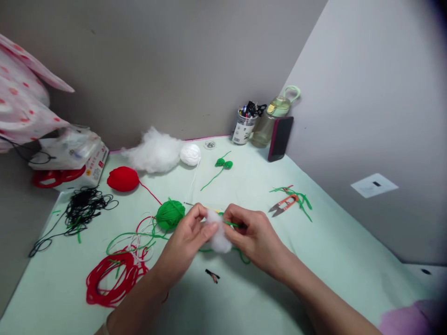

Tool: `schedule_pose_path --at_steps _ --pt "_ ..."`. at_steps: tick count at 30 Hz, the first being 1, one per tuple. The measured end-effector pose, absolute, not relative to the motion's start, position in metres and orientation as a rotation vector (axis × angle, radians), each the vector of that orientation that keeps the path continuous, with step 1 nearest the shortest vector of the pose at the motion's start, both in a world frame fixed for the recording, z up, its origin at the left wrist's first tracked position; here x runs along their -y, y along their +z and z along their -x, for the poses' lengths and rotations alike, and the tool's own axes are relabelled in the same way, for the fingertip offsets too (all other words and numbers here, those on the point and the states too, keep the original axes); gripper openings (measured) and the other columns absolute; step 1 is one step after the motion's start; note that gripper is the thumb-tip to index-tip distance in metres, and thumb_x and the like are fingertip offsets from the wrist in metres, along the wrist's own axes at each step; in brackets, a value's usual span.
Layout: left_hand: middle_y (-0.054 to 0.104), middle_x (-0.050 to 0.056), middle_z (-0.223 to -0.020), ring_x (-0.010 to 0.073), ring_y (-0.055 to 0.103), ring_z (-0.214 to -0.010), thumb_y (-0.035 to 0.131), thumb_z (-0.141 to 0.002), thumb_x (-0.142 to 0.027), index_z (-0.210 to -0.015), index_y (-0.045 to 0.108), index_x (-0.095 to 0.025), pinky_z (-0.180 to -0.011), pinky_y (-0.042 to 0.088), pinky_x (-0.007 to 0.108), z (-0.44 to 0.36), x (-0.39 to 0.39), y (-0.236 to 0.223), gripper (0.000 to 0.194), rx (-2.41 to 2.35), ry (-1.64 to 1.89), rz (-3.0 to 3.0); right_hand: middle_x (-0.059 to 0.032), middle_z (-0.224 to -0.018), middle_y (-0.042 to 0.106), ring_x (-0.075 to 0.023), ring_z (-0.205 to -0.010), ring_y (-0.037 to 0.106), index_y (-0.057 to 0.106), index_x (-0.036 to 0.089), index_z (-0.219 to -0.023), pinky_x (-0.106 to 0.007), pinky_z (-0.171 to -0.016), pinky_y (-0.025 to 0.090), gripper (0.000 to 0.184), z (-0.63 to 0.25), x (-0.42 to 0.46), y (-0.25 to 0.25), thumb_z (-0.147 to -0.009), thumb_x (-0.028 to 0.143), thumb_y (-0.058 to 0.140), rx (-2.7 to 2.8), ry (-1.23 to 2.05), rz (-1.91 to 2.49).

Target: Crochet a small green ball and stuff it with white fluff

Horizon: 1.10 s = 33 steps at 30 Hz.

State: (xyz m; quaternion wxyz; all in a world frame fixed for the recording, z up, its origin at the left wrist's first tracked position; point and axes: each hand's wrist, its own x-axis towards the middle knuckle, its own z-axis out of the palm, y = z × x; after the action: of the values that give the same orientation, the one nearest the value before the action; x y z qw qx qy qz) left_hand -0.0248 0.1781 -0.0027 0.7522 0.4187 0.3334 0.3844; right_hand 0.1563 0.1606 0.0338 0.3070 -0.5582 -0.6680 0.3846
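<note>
Between my two hands is a tuft of white stuffing (pixel 220 238), hanging over the table. My left hand (pixel 192 235) pinches it between thumb and fingers. Strands of green yarn (pixel 231 224) run into the curled fingers of my right hand (pixel 253 235), which is closed at the tuft's right side; anything else in it is hidden. Just beyond my left fingertips lies a thin tool with a metal shaft (pixel 188 204), apparently a crochet hook, partly covered. A green yarn ball (pixel 170 214) sits left of my left hand. Small black clips or pins (pixel 212 276) lie nearer me.
Red yarn ball (pixel 123 179), white yarn ball (pixel 190 154) and a stuffing heap (pixel 153 151) stand at the back. Tangled black cord (pixel 84 207) and a red yarn coil (pixel 111 279) lie left. Orange thread snips (pixel 284 204) rest right; a phone (pixel 281 138) leans on a bottle (pixel 267 123).
</note>
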Motion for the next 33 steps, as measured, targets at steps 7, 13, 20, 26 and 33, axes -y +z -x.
schedule_pose_path --at_steps 7,13,20,26,33 --pt "0.058 -0.002 -0.080 0.0133 0.051 -0.071 0.080 -0.081 -0.041 -0.084 0.053 -0.021 -0.063 0.041 0.023 0.018 -0.179 -0.010 0.034 -0.807 0.878 -0.923 0.0039 -0.071 0.050 -0.0112 -0.064 0.041 0.055 0.020 -0.080 -0.025 -0.059 0.031 0.028 -0.165 -0.163 0.042 -0.102 0.036 0.053 1.709 1.333 1.348" --pt "0.054 -0.002 -0.076 0.0168 0.049 -0.073 0.077 -0.078 -0.027 -0.078 0.052 -0.022 -0.067 0.040 0.028 0.013 -0.178 -0.011 0.025 -0.947 0.976 -1.059 0.0050 -0.067 0.042 -0.0108 -0.062 0.036 0.054 0.019 -0.074 -0.026 -0.058 0.029 0.031 -0.155 -0.160 0.040 -0.098 0.038 0.057 1.583 1.526 1.238" --pt "0.050 -0.002 -0.082 0.0201 0.047 -0.084 0.072 -0.074 -0.010 -0.076 0.048 -0.025 -0.076 0.037 0.031 0.009 -0.173 -0.011 0.029 -1.144 1.204 -1.218 0.0070 -0.064 0.035 -0.0101 -0.059 0.029 0.051 0.020 -0.073 -0.026 -0.054 0.023 0.036 -0.148 -0.162 0.028 -0.096 0.046 0.061 1.524 1.496 1.298" --pt "0.056 0.000 -0.088 0.0202 0.054 -0.087 0.071 -0.078 -0.012 -0.082 0.051 -0.024 -0.077 0.040 0.031 0.014 -0.169 0.000 0.024 -1.141 1.118 -1.280 0.0069 -0.060 0.036 -0.0095 -0.057 0.029 0.046 0.021 -0.065 -0.025 -0.053 0.024 0.033 -0.149 -0.162 0.030 -0.090 0.035 0.061 1.536 1.321 1.395" --pt "0.057 -0.002 -0.085 0.0146 0.050 -0.070 0.067 -0.094 -0.042 -0.090 0.055 -0.023 -0.064 0.039 0.027 0.029 -0.175 0.013 0.023 -0.891 0.861 -1.164 0.0061 -0.060 0.041 -0.0097 -0.058 0.032 0.047 0.021 -0.065 -0.025 -0.053 0.024 0.027 -0.151 -0.160 0.029 -0.088 0.028 0.060 1.617 1.185 1.455"
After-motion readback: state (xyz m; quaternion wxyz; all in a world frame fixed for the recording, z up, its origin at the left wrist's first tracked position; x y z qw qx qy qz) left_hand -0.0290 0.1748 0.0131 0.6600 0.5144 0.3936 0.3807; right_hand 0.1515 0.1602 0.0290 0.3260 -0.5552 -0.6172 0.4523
